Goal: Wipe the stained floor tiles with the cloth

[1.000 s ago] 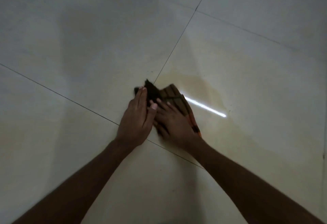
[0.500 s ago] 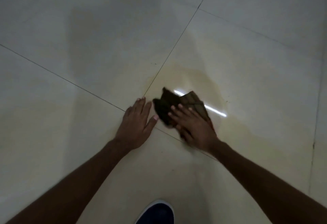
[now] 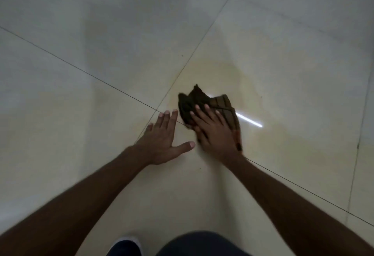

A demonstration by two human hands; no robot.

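Pressing down through flat fingers, the right hand (image 3: 214,132) lies on top of the crumpled dark brown checked cloth (image 3: 202,99). The cloth sits bunched on the pale glossy floor tiles (image 3: 101,53), just right of the point where the thin dark grout lines (image 3: 91,75) cross. We read the straight, slightly spread fingers as a way to put weight over as much fabric as possible. The hand does not seem to pinch or curl round the cloth; the palm covers its near half, and the far folds stick out past the fingertips.

The cloth lies inside the faint yellowish stain (image 3: 232,77), which spreads on the tile beyond and to the right of it. That, we think, is why it is held there: the wipe is working on the marked area, and much of the stain looks untreated.

The left hand (image 3: 162,140) rests flat on the bare tile just beside the cloth, without touching it. Its fingers are straight and close together, the thumb is swung wide towards the right hand, and it holds nothing. We judge it to be a prop that carries the leaning body.

Both forearms reach forward and converge. A bright white streak of reflected light (image 3: 250,121) shows on the tile just right of the cloth. A dark shoe with a pale edge (image 3: 125,246) and a dark-clad knee (image 3: 202,243) show at the bottom edge.
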